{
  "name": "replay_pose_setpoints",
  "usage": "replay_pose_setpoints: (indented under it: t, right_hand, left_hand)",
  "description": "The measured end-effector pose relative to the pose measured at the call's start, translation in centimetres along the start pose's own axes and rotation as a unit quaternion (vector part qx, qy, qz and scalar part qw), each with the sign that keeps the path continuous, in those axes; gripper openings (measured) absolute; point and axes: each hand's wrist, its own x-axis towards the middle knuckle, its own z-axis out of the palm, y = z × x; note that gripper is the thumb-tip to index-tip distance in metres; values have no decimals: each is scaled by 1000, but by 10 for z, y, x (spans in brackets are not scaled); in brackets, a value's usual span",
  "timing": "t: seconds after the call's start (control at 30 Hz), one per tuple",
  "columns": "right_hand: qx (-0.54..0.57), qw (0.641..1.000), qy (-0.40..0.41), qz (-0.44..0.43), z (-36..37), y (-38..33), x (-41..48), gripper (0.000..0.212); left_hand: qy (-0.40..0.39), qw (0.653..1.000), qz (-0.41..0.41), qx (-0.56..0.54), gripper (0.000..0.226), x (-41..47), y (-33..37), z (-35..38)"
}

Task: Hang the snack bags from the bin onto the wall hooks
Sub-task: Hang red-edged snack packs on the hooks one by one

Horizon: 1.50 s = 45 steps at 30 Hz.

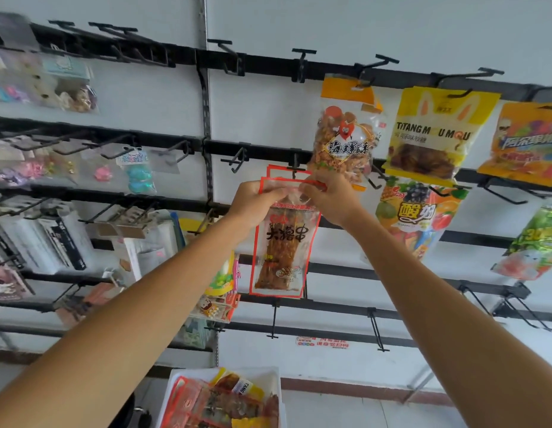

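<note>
Two hands are raised to a wall of black rails and hooks in the head view. The left hand (256, 200) pinches the upper left corner of a clear, red-edged skewer snack bag (280, 251), its fingers curled over the top edge. The right hand (331, 200) pinches the upper right corner in the same way. The bag hangs upright below and between the two hands. Its top strip sits just under a black hook (294, 168) that juts out directly above the knuckles. Whether the bag's hole is on that hook cannot be told.

A second red-edged bag (277, 173) of the same kind shows just behind the held one, its top rising above the fingers to the hook. Close above the right hand hangs an orange-topped bag of crunchy snacks (345, 140). Further to the right of that hand is a yellow TITANG bag (432, 134), and beside the right wrist hangs a fruit-printed bag (416, 217). Well below both forearms sits a white bin (279, 387) holding more snack bags (206, 403), red-edged and yellow ones.
</note>
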Motion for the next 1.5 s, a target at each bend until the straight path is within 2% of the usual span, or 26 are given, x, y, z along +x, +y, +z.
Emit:
replay_pose_setpoints:
  t: [0.23, 0.6, 0.8, 0.9, 1.0, 1.23, 1.37, 1.43, 1.5]
  right_hand:
    - [16, 997, 80, 13, 14, 7, 13, 15]
    - [20, 996, 79, 28, 34, 31, 40, 13]
    - [-14, 993, 103, 47, 39, 44, 57, 16]
    - [-56, 990, 116, 51, 40, 47, 59, 20]
    - [-98, 983, 144, 54, 44, 48, 61, 24]
    - [-162, 963, 193, 98, 50, 46, 66, 21]
    - [-132, 970, 177, 106, 50, 49, 64, 24]
    - [-120, 973, 168, 102, 47, 51, 58, 30]
    - [-131, 973, 154, 109, 45, 53, 51, 24]
  left_hand:
    - [17, 1000, 10, -6, 11, 29, -13, 3]
    - [49, 998, 21, 33, 16, 65, -36, 7]
    - [64, 996, 19, 65, 6, 87, -43, 6]
    - [75, 994, 24, 70, 15, 95, -45, 7]
    - [88, 991, 29, 94, 5, 100, -47, 8]
    - [127, 981, 18, 144, 8, 110, -49, 8]
    - [103, 973, -7, 206, 24, 102, -55, 5]
    - [89, 966, -20, 242, 21, 97, -61, 0]
    - [72, 964, -40, 254, 15, 92, -67, -6]
